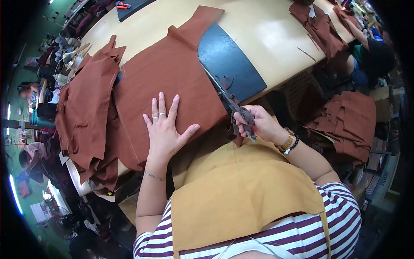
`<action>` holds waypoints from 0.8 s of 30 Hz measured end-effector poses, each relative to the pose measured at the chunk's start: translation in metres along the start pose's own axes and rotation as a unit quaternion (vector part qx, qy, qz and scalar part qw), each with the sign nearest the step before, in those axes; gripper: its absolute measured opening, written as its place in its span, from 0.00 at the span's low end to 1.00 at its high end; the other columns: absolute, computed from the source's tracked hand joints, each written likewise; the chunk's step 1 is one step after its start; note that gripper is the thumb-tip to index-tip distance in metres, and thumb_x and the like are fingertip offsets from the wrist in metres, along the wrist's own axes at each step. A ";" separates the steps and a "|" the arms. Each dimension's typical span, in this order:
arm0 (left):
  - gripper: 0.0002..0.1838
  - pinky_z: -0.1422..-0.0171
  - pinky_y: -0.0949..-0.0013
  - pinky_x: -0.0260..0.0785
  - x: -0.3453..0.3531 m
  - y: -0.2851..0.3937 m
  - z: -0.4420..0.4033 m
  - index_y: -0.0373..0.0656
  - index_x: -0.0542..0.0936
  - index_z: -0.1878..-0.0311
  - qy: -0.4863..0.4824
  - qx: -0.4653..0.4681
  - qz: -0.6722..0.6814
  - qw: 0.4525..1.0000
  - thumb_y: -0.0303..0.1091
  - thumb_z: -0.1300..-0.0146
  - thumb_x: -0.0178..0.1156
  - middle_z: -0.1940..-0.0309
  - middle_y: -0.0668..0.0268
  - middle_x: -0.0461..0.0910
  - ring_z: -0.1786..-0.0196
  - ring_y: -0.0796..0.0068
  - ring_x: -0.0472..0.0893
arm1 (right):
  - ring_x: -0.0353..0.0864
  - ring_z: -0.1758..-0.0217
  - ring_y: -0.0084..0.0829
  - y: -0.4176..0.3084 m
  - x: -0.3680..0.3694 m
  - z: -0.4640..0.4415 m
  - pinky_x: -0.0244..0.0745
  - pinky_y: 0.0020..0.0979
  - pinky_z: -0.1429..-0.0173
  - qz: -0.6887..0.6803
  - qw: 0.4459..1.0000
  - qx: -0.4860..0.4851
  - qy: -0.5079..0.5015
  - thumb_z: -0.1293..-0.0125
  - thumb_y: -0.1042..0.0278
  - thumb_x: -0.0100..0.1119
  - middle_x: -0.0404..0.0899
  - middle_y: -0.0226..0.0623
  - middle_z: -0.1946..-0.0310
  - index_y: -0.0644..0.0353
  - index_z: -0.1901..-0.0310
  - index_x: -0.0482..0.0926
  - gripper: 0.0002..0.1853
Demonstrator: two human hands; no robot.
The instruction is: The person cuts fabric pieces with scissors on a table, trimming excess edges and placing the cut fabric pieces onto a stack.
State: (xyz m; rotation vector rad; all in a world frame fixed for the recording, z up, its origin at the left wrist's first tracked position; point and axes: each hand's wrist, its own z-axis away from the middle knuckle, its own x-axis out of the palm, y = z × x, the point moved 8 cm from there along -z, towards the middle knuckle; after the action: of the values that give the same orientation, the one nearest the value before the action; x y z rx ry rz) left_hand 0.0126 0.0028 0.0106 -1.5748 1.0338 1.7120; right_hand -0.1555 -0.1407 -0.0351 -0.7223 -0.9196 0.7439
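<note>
Lying flat, left grip [164, 129] spread on brown cloth [168, 73], right grip [260, 124] curled round scissors [232, 103]

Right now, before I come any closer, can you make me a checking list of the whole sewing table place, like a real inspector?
Surface: smooth cream-coloured tabletop, with a shiny dark blue flat board on it.
Job's things: wide rust-brown fabric piece, partly over the board; long metal scissors with dark-wrapped handles at its edge.
Clutter: crumpled rust-brown fabric heap at the left; small red-handled tool at the far side.
Grippers: left hand flat on the fabric, fingers spread; right hand holding the scissors.
Cables: nothing seen across the fabric; left background too blurred to tell.
Surroundings: people in the background on both sides; stacked rust-brown fabric at the right.
</note>
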 end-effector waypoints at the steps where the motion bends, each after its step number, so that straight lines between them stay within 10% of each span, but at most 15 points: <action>1: 0.49 0.31 0.28 0.37 0.001 0.000 0.001 0.54 0.58 0.27 -0.001 -0.002 0.000 1.000 0.70 0.48 0.58 0.25 0.50 0.45 0.24 0.45 0.45 | 0.76 0.74 0.15 0.000 -0.001 0.001 0.75 0.20 0.68 0.000 1.000 0.002 -0.001 0.34 0.59 0.61 0.76 0.25 0.75 0.58 0.64 0.78 0.11; 24: 0.48 0.28 0.34 0.39 -0.007 -0.019 -0.111 0.57 0.60 0.28 -0.014 0.162 -0.044 0.986 0.70 0.50 0.58 0.26 0.52 0.48 0.24 0.48 0.46 | 0.76 0.73 0.16 0.001 -0.003 -0.005 0.72 0.19 0.68 0.009 1.000 0.019 -0.022 0.33 0.63 0.58 0.75 0.24 0.72 0.57 0.63 0.78 0.07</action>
State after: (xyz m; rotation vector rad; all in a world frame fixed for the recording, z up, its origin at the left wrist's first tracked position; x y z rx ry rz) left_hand 0.0887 -0.0810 0.0151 -1.3639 1.1450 1.4187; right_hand -0.1525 -0.1435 -0.0393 -0.6846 -0.9365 0.7944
